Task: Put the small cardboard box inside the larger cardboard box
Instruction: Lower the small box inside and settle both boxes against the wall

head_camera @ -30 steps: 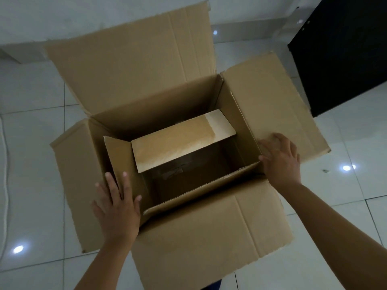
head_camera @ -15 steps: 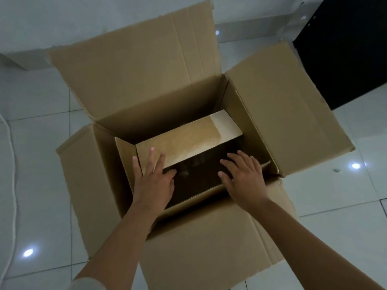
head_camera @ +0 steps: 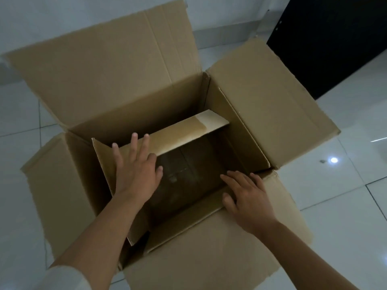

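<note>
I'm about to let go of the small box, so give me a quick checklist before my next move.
1. Small cardboard box inside the larger cardboard box: ok.
2. Small box resting flat on the bottom: cannot tell, its base is hidden.
3. Larger box's four flaps folded outward, clear of the opening: ok.
4. Small box's own flaps open, far flap tilted inward: ok.
5. Left hand flat on the small box's left flap, no grip: ok.
6. Right hand flat on its near flap, fingers spread: ok.

A bare indoor room: glossy white floor tiles point(head_camera: 345, 126) mirroring ceiling lights, pale wall point(head_camera: 62, 17) upper left, black panel point(head_camera: 335, 38) upper right.
</note>
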The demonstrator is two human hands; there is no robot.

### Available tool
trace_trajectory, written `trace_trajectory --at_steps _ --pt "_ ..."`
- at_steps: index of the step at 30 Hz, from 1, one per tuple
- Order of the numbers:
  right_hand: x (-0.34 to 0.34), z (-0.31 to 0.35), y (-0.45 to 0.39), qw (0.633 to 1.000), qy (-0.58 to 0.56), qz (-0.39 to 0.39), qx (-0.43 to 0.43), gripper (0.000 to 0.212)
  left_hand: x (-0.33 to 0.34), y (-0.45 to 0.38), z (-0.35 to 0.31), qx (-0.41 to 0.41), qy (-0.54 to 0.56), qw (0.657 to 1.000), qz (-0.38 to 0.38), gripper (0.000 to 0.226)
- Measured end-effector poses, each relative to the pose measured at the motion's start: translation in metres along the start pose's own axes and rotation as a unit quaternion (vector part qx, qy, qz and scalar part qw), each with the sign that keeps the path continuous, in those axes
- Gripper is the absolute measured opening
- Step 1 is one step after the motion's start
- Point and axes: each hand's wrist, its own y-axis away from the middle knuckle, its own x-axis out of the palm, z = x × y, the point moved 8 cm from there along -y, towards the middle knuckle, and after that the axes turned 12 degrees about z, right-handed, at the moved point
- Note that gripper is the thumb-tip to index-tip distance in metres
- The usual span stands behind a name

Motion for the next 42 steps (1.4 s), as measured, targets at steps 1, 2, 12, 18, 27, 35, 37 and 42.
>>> trace_trajectory --at_steps 1,2,12,18,27,35,37,42 --pt "0.002 -0.001 0.004 1.000 0.002 -0.013 0.002 0.064 -0.003 0.003 0.002 0.000 0.001 0.999 -0.033 0.040" --pt "0.003 -0.001 0.006 1.000 0.002 -0.026 0.006 0.061 -0.007 0.006 0.004 0.003 0.000 0.998 -0.068 0.039" --pt "0.010 -0.009 0.006 0.996 0.029 -0.090 0.006 0.046 -0.007 -0.021 0.035 -0.055 0.023 0.993 -0.098 0.059" --pt "0.009 -0.009 0.008 0.991 0.020 -0.129 0.002 0.044 -0.016 -0.057 0.053 -0.088 0.072 0.990 -0.089 0.070" --pt "0.006 -0.007 0.005 0.972 -0.023 -0.228 -0.041 0.044 -0.003 -0.074 0.060 -0.102 0.033 0.987 -0.121 0.073" --pt "0.003 -0.002 0.009 0.978 -0.019 -0.203 -0.044 0.055 -0.015 -0.048 0.054 -0.100 -0.009 0.990 -0.099 0.073" --pt "-0.002 -0.004 0.004 0.986 -0.045 -0.151 -0.047 0.067 -0.015 -0.027 0.050 -0.109 -0.013 0.990 -0.094 0.073" --pt "-0.024 -0.026 -0.024 0.999 0.028 -0.045 0.012 0.071 0.013 0.028 0.056 -0.140 0.031 0.988 -0.057 0.074"
